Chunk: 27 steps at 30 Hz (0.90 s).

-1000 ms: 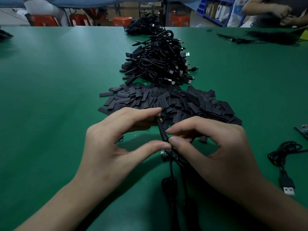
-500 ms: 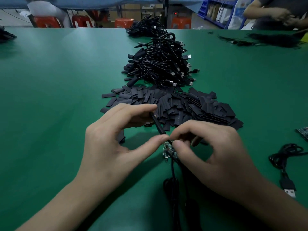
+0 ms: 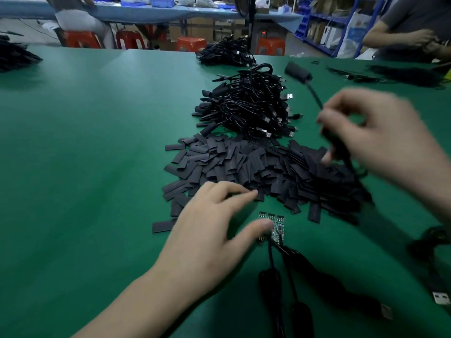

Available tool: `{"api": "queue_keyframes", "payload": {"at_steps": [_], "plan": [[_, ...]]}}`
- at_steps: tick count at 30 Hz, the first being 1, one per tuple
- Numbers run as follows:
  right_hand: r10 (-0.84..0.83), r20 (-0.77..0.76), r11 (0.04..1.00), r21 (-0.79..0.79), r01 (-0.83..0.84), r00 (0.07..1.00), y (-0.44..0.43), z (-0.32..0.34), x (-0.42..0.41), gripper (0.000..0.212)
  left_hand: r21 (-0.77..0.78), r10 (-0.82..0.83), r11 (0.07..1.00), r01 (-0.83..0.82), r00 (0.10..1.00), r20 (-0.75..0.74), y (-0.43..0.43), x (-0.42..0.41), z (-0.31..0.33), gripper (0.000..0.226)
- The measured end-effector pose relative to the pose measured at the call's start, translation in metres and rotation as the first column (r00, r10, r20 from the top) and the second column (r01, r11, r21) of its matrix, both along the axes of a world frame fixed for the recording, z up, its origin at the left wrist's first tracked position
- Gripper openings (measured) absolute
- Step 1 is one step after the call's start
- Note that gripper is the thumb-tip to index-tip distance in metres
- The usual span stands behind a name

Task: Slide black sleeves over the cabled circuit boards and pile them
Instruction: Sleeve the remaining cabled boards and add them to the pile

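Observation:
My right hand (image 3: 380, 142) is raised at the right, shut on the black cable (image 3: 314, 96) of a sleeved board (image 3: 297, 70); the board swings blurred in the air beside the pile of finished cables (image 3: 251, 106). My left hand (image 3: 210, 230) hovers low over the green table (image 3: 85, 142) with fingers spread. Its fingertips reach the near edge of the heap of flat black sleeves (image 3: 256, 164), and its thumb touches the bare circuit boards (image 3: 277, 228). Their black cables (image 3: 271, 276) trail toward me.
A loose cable with a USB plug (image 3: 440, 297) lies at the right edge. A second cable pile (image 3: 227, 53) sits at the far side, and dark items (image 3: 14, 57) at the far left. Another person (image 3: 415, 25) works at the top right corner.
The hands have parted. My right hand has lifted up and right, swinging the sleeved board by its cable toward the finished pile. My left hand has let go and spread over the bare boards.

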State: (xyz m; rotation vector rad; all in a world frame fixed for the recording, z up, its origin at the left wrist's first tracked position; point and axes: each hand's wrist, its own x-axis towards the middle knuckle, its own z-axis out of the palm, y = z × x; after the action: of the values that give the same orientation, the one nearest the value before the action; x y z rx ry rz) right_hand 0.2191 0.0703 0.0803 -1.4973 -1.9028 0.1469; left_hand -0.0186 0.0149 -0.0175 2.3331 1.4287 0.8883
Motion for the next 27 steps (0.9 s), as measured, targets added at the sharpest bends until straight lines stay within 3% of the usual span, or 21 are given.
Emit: {"api": "queue_keyframes", "payload": {"at_steps": [4,8,11,15,21,24,27], "plan": [[-0.133,0.177,0.981,0.163,0.105,0.975,0.083,0.042,0.004,0.022,-0.108,-0.028,0.994,0.012,0.988,-0.152,-0.003,0.007,-0.002,0.086],[-0.189,0.331,0.970,0.209,0.124,0.925,0.158,0.057,-0.024,0.028,-0.176,-0.065,0.983,0.045,0.991,-0.113,-0.002,0.007,-0.001,0.075],[-0.119,0.410,0.990,0.123,0.075,0.904,0.187,0.049,-0.058,0.028,-0.197,-0.038,0.979,0.045,0.999,0.039,0.000,0.008,0.001,0.049],[0.001,0.536,0.980,-0.166,0.105,0.844,0.206,0.016,-0.088,0.060,-0.299,0.026,0.951,0.080,0.942,0.334,-0.001,0.009,0.005,0.013],[-0.091,0.766,0.983,-0.032,0.180,0.637,0.200,0.010,-0.088,0.067,-0.454,0.126,0.867,0.204,0.792,0.597,0.002,0.007,0.005,0.010],[-0.122,0.647,0.992,0.109,0.067,0.753,0.166,0.020,-0.085,0.062,-0.446,0.121,0.865,0.232,0.765,0.633,0.004,0.003,0.006,0.010],[0.049,0.423,0.980,0.154,-0.124,0.905,0.100,0.015,-0.072,0.051,-0.442,0.129,0.859,0.258,0.726,0.675,0.005,0.001,0.007,0.011]]}}
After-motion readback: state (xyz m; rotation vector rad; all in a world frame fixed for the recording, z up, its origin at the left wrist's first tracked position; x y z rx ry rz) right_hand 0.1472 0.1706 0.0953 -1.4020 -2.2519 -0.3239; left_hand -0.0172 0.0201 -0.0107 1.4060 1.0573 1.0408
